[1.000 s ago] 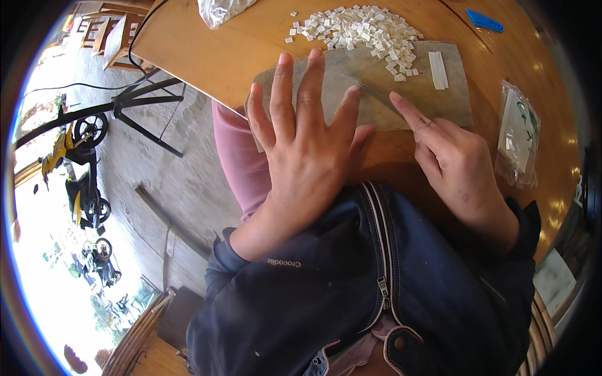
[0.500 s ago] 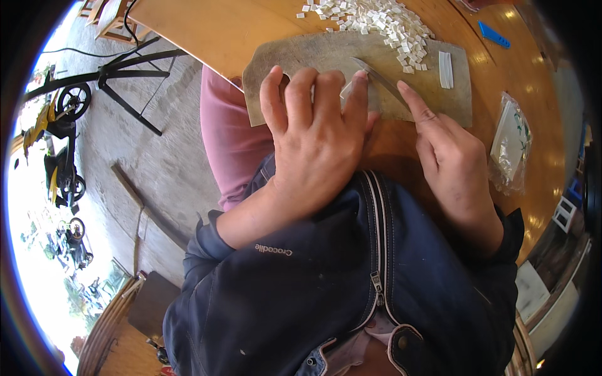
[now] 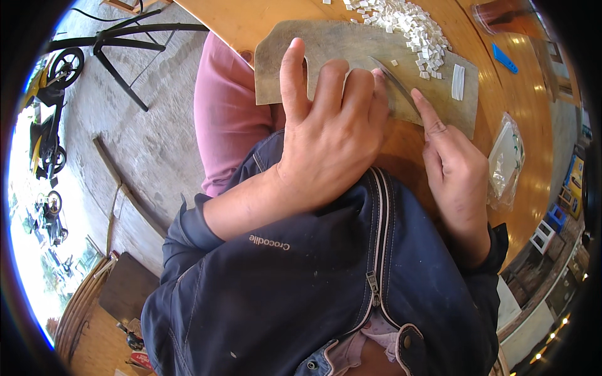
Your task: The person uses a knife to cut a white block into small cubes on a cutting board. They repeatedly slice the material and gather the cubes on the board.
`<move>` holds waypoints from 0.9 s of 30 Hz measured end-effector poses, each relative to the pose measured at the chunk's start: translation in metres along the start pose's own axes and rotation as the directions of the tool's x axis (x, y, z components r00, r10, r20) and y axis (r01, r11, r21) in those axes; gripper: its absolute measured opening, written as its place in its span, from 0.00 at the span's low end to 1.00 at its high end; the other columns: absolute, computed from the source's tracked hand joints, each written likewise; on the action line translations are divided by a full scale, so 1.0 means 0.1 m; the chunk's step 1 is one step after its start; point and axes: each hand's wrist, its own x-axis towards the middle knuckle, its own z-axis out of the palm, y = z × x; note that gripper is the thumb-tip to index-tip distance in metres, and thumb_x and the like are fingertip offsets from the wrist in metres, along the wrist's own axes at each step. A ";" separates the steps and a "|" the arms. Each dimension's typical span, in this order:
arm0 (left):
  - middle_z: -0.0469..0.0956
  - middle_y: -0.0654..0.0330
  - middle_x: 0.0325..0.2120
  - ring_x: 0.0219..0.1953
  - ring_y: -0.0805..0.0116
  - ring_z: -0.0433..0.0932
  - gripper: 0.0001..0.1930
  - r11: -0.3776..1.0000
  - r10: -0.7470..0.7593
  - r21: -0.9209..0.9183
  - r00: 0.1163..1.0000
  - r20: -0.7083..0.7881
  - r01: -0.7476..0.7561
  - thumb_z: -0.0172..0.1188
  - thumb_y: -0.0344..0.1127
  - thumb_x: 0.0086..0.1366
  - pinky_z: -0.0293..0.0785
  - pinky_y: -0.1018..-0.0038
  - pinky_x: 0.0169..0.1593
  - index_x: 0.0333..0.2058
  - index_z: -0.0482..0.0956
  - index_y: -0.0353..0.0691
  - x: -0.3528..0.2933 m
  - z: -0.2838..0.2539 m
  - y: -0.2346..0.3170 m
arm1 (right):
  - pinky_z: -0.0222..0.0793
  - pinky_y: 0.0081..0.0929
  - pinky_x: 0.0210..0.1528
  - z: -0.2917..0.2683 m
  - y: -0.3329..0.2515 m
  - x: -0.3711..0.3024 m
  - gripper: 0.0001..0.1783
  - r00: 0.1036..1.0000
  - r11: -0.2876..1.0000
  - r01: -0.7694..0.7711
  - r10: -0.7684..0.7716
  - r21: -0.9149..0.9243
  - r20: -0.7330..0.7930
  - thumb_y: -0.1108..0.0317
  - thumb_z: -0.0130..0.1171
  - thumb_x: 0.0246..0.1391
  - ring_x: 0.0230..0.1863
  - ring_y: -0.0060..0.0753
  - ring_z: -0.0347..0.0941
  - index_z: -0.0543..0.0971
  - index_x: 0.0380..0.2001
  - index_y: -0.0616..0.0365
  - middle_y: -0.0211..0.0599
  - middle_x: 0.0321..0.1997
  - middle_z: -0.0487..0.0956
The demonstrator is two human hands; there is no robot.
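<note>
My left hand (image 3: 332, 131) presses down on a grey-brown cutting board (image 3: 279, 56), fingers bent and little finger raised. A sliver of a white strip (image 3: 345, 80) shows between its fingers; the rest is covered by the hand. In my right hand (image 3: 456, 166) is a knife (image 3: 395, 80), index finger stretched along the back of the blade. The blade lies slanted over the board, right beside my left index fingertip. Past the blade lies one small white square piece (image 3: 394, 62). Several uncut white strips (image 3: 458, 83) rest near the board's right end.
A heap of small white square pieces (image 3: 411, 28) spreads over the board's far edge onto the wooden table (image 3: 219, 19). Right of the board lie a blue plastic tool (image 3: 504, 58) and a clear plastic bag (image 3: 506, 156). A black metal stand (image 3: 103, 41) is on the floor at left.
The view has shifted, so the board and table sit further right. A small white piece now lies apart beyond the blade. Both hands keep nearly the same hold.
</note>
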 end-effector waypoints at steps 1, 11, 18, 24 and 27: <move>0.71 0.66 0.34 0.48 0.65 0.73 0.21 1.000 0.001 -0.002 1.000 0.005 -0.001 0.69 0.44 0.55 0.51 0.41 0.70 0.47 0.84 0.47 0.00 0.00 0.00 | 0.72 0.37 0.34 -0.01 -0.03 0.00 0.40 1.000 0.999 0.002 -0.002 -0.039 -0.001 0.87 0.57 0.52 0.25 0.41 0.70 0.75 0.67 0.44 0.44 0.26 0.71; 0.71 0.65 0.34 0.50 0.65 0.74 0.21 0.999 -0.027 -0.031 0.999 -0.023 0.027 0.70 0.43 0.54 0.49 0.40 0.71 0.47 0.84 0.45 -0.04 0.01 0.02 | 0.72 0.30 0.35 -0.04 0.02 0.01 0.37 0.999 0.987 -0.023 0.027 0.162 -0.023 0.88 0.56 0.54 0.25 0.35 0.69 0.76 0.66 0.46 0.44 0.25 0.70; 0.71 0.65 0.35 0.50 0.65 0.73 0.21 0.999 -0.032 -0.043 0.999 -0.032 0.030 0.70 0.42 0.54 0.48 0.40 0.71 0.47 0.84 0.45 -0.04 0.02 0.01 | 0.72 0.33 0.33 -0.04 -0.01 0.01 0.38 1.000 0.998 0.006 -0.007 0.064 0.011 0.86 0.58 0.52 0.23 0.37 0.69 0.77 0.66 0.44 0.42 0.24 0.70; 0.71 0.65 0.35 0.50 0.65 0.73 0.21 0.998 -0.034 -0.045 0.999 -0.031 0.033 0.70 0.41 0.53 0.48 0.40 0.71 0.47 0.84 0.45 -0.04 0.02 0.01 | 0.72 0.38 0.31 0.00 -0.07 0.00 0.38 0.998 0.992 0.049 -0.054 -0.118 -0.037 0.84 0.59 0.51 0.23 0.40 0.70 0.77 0.65 0.43 0.41 0.23 0.70; 0.73 0.66 0.35 0.50 0.65 0.74 0.21 0.997 -0.046 -0.064 0.998 -0.038 0.043 0.70 0.40 0.53 0.48 0.39 0.71 0.47 0.84 0.45 -0.04 0.02 0.01 | 0.72 0.33 0.34 -0.01 -0.09 0.01 0.37 1.000 0.997 0.023 -0.023 -0.070 -0.009 0.87 0.56 0.53 0.24 0.38 0.70 0.77 0.65 0.45 0.44 0.26 0.72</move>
